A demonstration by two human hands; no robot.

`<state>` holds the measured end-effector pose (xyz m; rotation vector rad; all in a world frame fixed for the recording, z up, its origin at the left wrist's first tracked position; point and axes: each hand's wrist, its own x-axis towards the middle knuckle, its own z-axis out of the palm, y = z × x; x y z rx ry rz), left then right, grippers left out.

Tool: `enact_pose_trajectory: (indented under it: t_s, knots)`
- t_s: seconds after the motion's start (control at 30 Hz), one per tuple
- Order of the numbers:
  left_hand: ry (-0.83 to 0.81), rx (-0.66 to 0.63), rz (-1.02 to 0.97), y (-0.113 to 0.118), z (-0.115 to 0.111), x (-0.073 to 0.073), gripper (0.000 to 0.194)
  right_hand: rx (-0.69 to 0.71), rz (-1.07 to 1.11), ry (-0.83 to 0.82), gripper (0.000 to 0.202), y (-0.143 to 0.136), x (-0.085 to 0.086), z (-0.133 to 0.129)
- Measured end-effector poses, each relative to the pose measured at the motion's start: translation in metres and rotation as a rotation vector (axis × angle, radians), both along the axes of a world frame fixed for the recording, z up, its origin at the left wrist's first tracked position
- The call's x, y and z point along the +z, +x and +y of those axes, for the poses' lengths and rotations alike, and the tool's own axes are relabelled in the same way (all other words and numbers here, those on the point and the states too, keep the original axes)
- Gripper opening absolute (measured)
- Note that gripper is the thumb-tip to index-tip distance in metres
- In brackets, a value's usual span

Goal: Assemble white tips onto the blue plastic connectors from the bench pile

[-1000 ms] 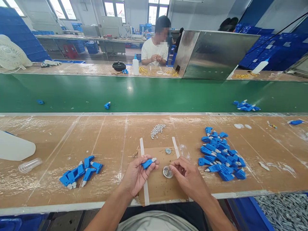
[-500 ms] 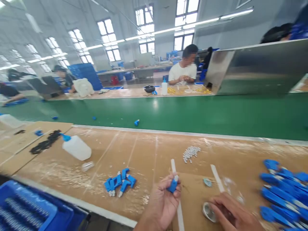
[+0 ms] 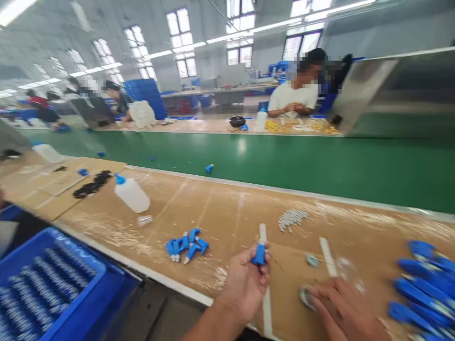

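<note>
Between the thumb and fingers of my left hand (image 3: 245,279) is a small blue part (image 3: 259,255), held above the cardboard mat. My right hand (image 3: 343,308) is lower right, fingers bent at a small round metal container (image 3: 307,297); its fingertips touch the rim, and whether they pinch anything is hidden. A small teal piece (image 3: 312,260) lies on the mat above the container. Left of my left hand sits a small pile of blue parts (image 3: 183,244). Several small grey pieces (image 3: 292,219) are spread beyond my hands.
Long blue parts (image 3: 423,289) are heaped at the right. A white bottle (image 3: 132,194) lies left of centre, near black parts (image 3: 93,184). A blue crate (image 3: 97,289) with rows of parts stands lower left. Across the green belt (image 3: 284,161) a person (image 3: 295,97) sits working.
The view has turned left, showing more of the crate. The blue part in my left hand has tilted, its pale tip no longer visible. My right hand remains at the metal container.
</note>
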<state>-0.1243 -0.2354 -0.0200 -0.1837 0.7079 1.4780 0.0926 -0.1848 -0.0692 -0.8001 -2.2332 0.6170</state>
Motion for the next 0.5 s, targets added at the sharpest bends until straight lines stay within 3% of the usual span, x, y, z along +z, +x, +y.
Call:
enact_pose_trajectory:
  t_s: [0.1, 0.23, 0.33, 0.5]
  knots:
    - [0.099, -0.035, 0.123, -0.003, 0.001, 0.004, 0.025, -0.077, -0.129, -0.031, 0.014, -0.007, 0.019, -0.006]
    - [0.141, -0.116, 0.138, -0.009, 0.006, 0.002, 0.023, -0.12, -0.194, -0.14, 0.014, -0.013, 0.028, -0.008]
    - [0.123, -0.196, 0.17, -0.007, 0.007, 0.0, 0.023, -0.161, -0.099, -0.231, 0.015, -0.012, 0.03, -0.008]
    - [0.096, -0.343, 0.211, 0.008, 0.008, -0.003, 0.022, -0.243, 0.194, -0.524, 0.018, 0.001, 0.028, 0.002]
